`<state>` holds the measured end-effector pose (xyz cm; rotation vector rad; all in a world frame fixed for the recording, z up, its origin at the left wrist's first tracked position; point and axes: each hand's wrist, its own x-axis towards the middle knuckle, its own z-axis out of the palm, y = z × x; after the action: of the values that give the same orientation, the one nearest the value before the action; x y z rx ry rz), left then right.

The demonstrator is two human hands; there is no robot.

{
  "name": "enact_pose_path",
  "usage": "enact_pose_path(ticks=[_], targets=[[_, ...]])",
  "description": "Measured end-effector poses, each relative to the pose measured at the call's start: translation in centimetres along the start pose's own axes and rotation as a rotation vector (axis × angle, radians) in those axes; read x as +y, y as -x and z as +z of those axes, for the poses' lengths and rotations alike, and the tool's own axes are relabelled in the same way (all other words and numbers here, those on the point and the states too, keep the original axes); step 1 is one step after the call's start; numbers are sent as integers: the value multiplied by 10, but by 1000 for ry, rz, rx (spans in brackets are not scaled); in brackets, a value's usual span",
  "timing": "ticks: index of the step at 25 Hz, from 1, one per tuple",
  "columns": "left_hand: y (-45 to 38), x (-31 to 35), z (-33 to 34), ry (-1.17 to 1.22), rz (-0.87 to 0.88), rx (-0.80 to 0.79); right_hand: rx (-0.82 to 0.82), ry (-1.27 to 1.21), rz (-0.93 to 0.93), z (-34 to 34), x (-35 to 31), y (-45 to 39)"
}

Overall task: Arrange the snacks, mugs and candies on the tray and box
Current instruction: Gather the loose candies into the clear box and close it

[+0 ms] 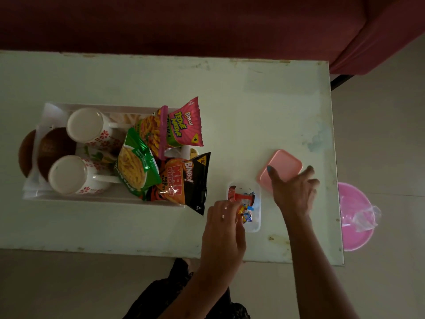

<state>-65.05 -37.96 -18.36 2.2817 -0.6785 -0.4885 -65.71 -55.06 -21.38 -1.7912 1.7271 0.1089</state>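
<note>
The left hand (224,223) pinches wrapped candies (245,212) at the near-left edge of a small clear plastic box (256,223), which already holds several sweets and a red wrapper. The right hand (293,191), fingers spread, lies on the near corner of the box's pink lid (281,168), which rests on the pale table (230,93) just beyond and right of the box. Left of the box stands a white tray (96,199) carrying two upturned floral mugs (89,126), two brown bowls (54,149) and three snack packets: a pink Bingo Tedhe Medhe packet (184,125), a green packet (136,164) and a black Bingo Mad Angles packet (187,183), the last overhanging the tray toward the box. Right of the box, past the table edge, a pink tub (354,217) sits on the floor.
</note>
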Motion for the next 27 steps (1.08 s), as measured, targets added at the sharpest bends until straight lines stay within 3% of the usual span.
enact_pose_path(ticks=[5, 9, 14, 23, 27], targets=[[10, -1, 13, 110, -280, -13, 18, 162, -85, 16, -10, -16], [-1, -1, 15, 255, -463, -30, -36, -74, -11, -14, 10, -11], [-8, -3, 10, 412, -503, 57, -231, 16, -237, -18, 23, 56], [-7, -5, 6, 612, -452, 93, -114, 231, -372, 17, 23, 100], [-1, -9, 6, 478, -430, 1, -186, 177, -403, 16, 29, 101]])
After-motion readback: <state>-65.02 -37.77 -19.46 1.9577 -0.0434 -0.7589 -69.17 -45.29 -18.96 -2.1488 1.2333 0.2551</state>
